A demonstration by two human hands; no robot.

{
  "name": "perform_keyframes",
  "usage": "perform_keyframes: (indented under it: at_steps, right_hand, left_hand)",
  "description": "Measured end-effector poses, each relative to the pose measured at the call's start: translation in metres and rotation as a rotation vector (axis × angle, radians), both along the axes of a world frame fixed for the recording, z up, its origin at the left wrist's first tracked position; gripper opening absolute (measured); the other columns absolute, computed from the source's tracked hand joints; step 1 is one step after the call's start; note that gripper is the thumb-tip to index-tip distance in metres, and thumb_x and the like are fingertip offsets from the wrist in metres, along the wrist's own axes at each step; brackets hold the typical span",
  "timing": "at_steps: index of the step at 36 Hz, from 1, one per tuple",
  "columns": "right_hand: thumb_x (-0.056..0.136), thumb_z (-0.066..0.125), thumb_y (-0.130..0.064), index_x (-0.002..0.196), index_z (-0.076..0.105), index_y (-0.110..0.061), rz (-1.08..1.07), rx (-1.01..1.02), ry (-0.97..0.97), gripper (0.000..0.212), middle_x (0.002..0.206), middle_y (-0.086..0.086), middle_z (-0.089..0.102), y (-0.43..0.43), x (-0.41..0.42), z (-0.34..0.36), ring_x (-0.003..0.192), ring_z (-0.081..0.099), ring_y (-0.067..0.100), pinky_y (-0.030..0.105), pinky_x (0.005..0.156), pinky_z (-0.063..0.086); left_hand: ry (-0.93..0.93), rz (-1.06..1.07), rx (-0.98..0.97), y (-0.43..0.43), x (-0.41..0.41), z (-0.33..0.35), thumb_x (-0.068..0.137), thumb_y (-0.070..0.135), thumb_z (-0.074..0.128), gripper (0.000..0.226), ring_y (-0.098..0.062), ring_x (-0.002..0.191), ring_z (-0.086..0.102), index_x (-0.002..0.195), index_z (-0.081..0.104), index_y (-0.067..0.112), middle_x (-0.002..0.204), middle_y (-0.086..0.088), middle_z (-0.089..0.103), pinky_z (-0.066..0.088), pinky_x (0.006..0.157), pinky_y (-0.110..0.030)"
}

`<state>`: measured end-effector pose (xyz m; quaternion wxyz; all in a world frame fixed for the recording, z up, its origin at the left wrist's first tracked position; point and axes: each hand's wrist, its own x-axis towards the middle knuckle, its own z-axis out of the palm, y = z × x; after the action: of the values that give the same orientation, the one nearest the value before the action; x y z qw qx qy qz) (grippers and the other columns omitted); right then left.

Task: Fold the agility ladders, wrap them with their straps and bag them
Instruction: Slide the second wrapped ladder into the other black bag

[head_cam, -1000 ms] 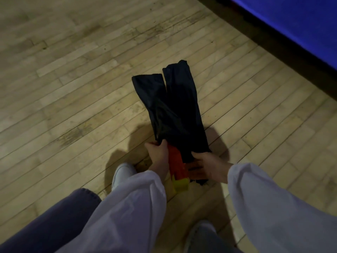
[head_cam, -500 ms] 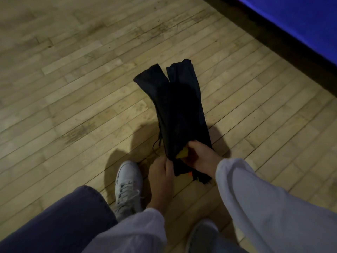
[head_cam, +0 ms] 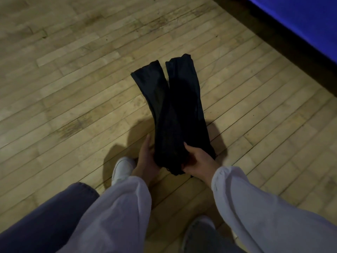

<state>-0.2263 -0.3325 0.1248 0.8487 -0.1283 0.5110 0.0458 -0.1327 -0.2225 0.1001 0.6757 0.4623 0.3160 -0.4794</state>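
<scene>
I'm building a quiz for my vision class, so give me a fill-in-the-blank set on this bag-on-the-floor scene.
The black bag rests on a ____ floor. The left hand and the right hand meet at the bag's ____ end. A ____ shoe shows beside the left hand.
Missing words: wooden; near; white.

Both arms extended downward. Bare left grip [head_cam: 145,158] presses flat-fingered; bare right grip [head_cam: 199,159] clasps (thumb uppermost) the black fabric bag [head_cam: 179,106].
</scene>
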Motion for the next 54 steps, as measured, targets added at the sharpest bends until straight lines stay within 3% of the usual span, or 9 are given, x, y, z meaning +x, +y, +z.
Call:
perform_keyframes:
  at_steps: [4,9,13,18,23,30,38,42,54]
  right_hand:
    - [0.1,0.049,-0.02,0.1,0.054,-0.001,0.002,0.083,0.142,0.019,0.105,0.022,0.059,0.004,-0.009,-0.017,0.106,0.054,0.036,0.041,0.091,0.046]
    - [0.099,0.05,-0.007,0.137,0.043,0.003,0.315,-0.222,0.346,0.04,0.123,0.007,0.053,-0.006,-0.023,-0.054,0.094,0.059,0.018,0.008,0.054,0.048]
    - [0.096,0.056,-0.021,0.12,0.052,-0.004,0.659,-0.482,0.512,0.03,0.111,0.015,0.059,-0.021,-0.029,-0.071,0.098,0.058,0.029,0.031,0.073,0.052]
    - [0.091,0.049,-0.018,0.068,0.05,-0.01,0.797,-1.042,0.483,0.024,0.071,0.009,0.054,-0.067,-0.009,-0.079,0.064,0.051,0.023,0.028,0.057,0.038]
    - [0.089,0.059,-0.023,0.103,0.057,-0.008,0.8,-1.131,0.385,0.021,0.092,0.006,0.06,-0.114,0.039,-0.095,0.086,0.059,0.026,0.031,0.076,0.047]
    - [0.083,0.065,-0.053,0.145,0.033,-0.01,0.727,-1.092,0.311,0.082,0.14,0.006,0.05,-0.124,0.091,-0.13,0.124,0.051,0.027,0.036,0.104,0.041]
    - [0.061,0.076,-0.064,0.129,0.054,-0.018,0.708,-1.026,0.157,0.085,0.112,-0.006,0.062,-0.102,0.123,-0.139,0.102,0.059,0.013,0.023,0.083,0.045]
    - [0.08,0.075,-0.043,0.112,0.06,-0.02,0.674,-0.799,0.044,0.042,0.11,0.0,0.067,-0.08,0.144,-0.146,0.082,0.062,0.009,0.019,0.073,0.048]
    - [0.089,0.061,-0.025,0.146,0.019,-0.022,0.796,-0.988,0.173,0.07,0.135,0.01,0.045,-0.026,0.141,-0.054,0.112,0.056,0.03,0.044,0.093,0.051]
  left_hand:
    - [-0.151,-0.445,0.099,-0.03,0.002,-0.014,0.087,0.022,0.07,0.046,-0.03,0.11,0.061,0.125,0.054,0.002,0.126,-0.014,0.061,0.05,0.09,-0.038]
    - [-0.372,-0.621,0.403,-0.036,-0.001,-0.058,0.084,0.012,0.073,0.061,-0.032,0.12,0.055,0.136,0.045,0.001,0.134,-0.014,0.054,0.048,0.097,-0.039]
    - [-0.417,-0.737,0.398,-0.025,-0.001,-0.081,0.083,0.015,0.074,0.073,-0.029,0.128,0.048,0.144,0.035,0.007,0.143,-0.011,0.047,0.041,0.106,-0.039]
    - [-0.487,-0.792,0.515,-0.028,0.021,-0.105,0.083,0.052,0.064,0.073,-0.031,0.121,0.053,0.137,0.047,0.006,0.138,-0.011,0.052,0.043,0.102,-0.035]
    - [-0.844,-0.825,0.968,-0.052,0.07,-0.104,0.094,0.042,0.046,0.061,-0.039,0.121,0.048,0.133,0.04,-0.004,0.136,-0.022,0.047,0.04,0.094,-0.042]
    - [-0.844,-0.831,0.59,-0.098,0.128,-0.154,0.088,0.035,0.051,0.063,-0.036,0.123,0.049,0.142,0.034,0.007,0.138,-0.015,0.048,0.041,0.103,-0.048]
    - [-0.661,-0.786,0.542,-0.115,0.135,-0.127,0.093,0.053,0.043,0.052,-0.027,0.094,0.061,0.125,0.054,0.014,0.109,-0.006,0.061,0.053,0.082,-0.037]
    - [-0.404,-0.507,0.285,-0.115,0.137,-0.13,0.099,0.044,0.039,0.048,-0.019,0.072,0.06,0.118,0.062,0.007,0.106,-0.014,0.067,0.047,0.059,-0.029]
    - [-0.173,-0.588,0.022,-0.083,0.124,-0.027,0.087,0.067,0.045,0.066,-0.021,0.103,0.067,0.119,0.065,0.013,0.112,-0.007,0.071,0.051,0.088,-0.033]
